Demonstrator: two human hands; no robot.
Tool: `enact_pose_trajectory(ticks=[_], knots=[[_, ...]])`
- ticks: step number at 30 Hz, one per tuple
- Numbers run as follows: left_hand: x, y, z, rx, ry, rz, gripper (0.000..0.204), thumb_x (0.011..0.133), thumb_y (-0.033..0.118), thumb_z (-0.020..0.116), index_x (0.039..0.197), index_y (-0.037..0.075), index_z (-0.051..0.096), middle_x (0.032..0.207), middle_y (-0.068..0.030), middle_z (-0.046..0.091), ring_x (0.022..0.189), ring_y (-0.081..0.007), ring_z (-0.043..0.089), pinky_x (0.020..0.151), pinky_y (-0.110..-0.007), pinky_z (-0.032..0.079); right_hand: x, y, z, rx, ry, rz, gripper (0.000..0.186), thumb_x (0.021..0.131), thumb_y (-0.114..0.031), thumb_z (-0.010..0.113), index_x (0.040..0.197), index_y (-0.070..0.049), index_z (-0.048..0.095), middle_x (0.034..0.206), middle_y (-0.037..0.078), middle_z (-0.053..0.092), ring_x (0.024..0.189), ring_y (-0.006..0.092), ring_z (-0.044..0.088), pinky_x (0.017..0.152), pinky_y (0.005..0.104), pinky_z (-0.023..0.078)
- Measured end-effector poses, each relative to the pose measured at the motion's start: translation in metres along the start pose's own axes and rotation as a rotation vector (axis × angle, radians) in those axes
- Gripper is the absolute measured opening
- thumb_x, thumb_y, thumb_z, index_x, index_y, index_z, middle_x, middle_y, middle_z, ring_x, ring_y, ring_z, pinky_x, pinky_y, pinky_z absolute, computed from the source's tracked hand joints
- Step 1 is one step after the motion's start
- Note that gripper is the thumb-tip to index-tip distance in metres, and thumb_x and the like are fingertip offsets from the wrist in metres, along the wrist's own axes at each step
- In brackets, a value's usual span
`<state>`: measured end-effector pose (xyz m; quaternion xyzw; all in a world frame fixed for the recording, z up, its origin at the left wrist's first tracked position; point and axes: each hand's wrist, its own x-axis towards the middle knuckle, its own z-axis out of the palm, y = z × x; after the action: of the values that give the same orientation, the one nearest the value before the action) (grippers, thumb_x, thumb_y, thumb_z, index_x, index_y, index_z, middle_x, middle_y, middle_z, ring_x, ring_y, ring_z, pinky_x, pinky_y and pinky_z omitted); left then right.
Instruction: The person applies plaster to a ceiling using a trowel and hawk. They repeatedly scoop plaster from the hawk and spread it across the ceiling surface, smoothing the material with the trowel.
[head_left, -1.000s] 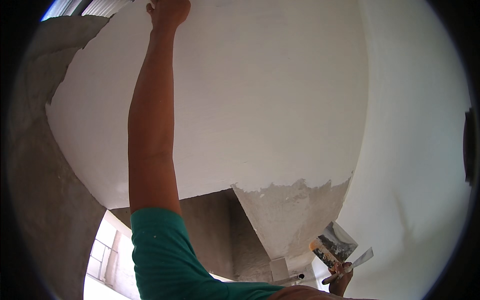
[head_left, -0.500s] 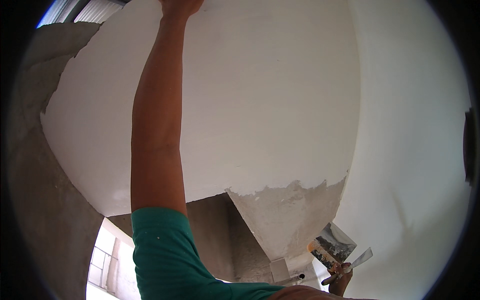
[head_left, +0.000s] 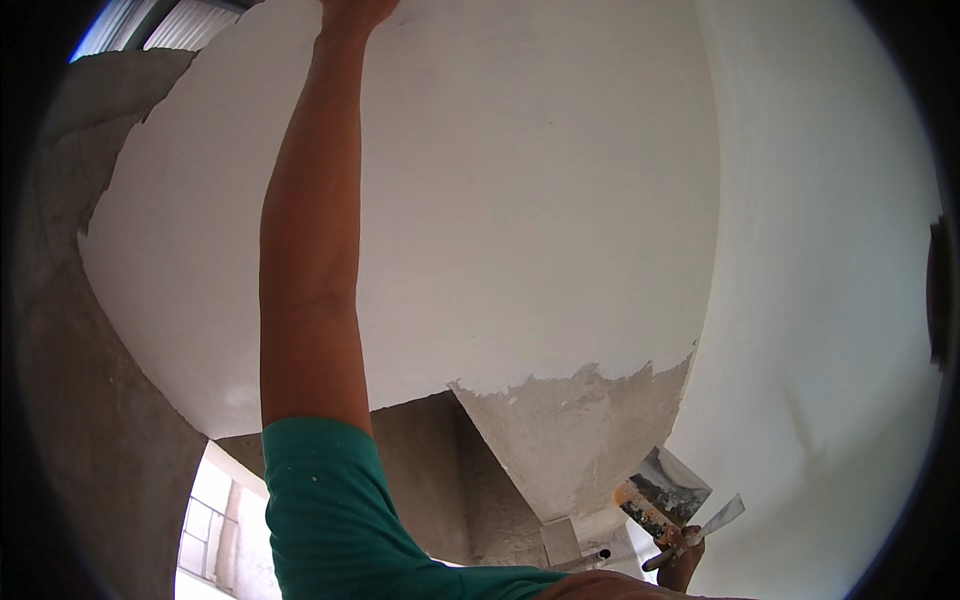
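My left arm, in a green sleeve, stretches up in front of a white-coated wall. My left hand is at the top edge of the picture, close to the wall. Its fingers are cut off, so whatever they hold or touch is hidden. Low at the right, my right hand is closed around a narrow putty knife, its pale blade pointing up and right. A wide, smeared filling knife with a worn edge is at the same hand, apparently held along with it.
Below the white coat lies a bare grey patch with a ragged border. Beside it is a dark recess. A smooth white wall adjoins at right. Rough grey concrete and a bright barred window are at left.
My left hand and forearm have shifted very slightly to the left. My right hand keeps its hold on the tools, almost unmoved.
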<state>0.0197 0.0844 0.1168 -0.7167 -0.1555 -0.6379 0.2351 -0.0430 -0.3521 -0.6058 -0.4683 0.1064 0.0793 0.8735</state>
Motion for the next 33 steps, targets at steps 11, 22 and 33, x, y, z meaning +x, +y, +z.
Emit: enact_pose_trajectory(ticks=[11,22,33], knots=[[-0.008,-0.051,-0.018,-0.14,0.255,0.36,0.032,0.085,0.007,0.065,0.116,0.005,0.062,0.12,-0.0224,0.061,0.116,-0.0371,0.056,0.099,-0.045,0.045,-0.001,-0.001,0.003,-0.022,-0.024,0.013,0.027,0.079,-0.001,0.067,0.087,-0.011,0.043,0.076,0.005,0.056,0.063,0.0178,0.06,0.056,0.0304,0.055],[-0.603,0.044,-0.175,-0.974,-1.41,-0.273,0.023,0.093,0.023,0.058,0.106,0.004,0.061,0.117,-0.015,0.064,0.1,-0.0254,0.065,0.084,-0.034,0.052,0.015,-0.006,-0.004,-0.175,-0.148,0.057,0.023,0.081,-0.005,0.067,0.089,-0.009,0.045,0.081,0.008,0.058,0.07,0.0211,0.064,0.061,0.0336,0.058],[-1.008,0.03,-0.269,-0.526,-2.016,-1.437,0.069,0.087,0.022,0.063,0.147,0.006,0.032,0.142,-0.0183,0.047,0.125,-0.0301,0.051,0.099,-0.042,0.045,0.007,-0.042,0.022,-0.263,-0.304,0.142,0.026,0.076,0.004,0.069,0.082,-0.01,0.048,0.073,0.002,0.051,0.064,0.0151,0.056,0.063,0.0304,0.051]])
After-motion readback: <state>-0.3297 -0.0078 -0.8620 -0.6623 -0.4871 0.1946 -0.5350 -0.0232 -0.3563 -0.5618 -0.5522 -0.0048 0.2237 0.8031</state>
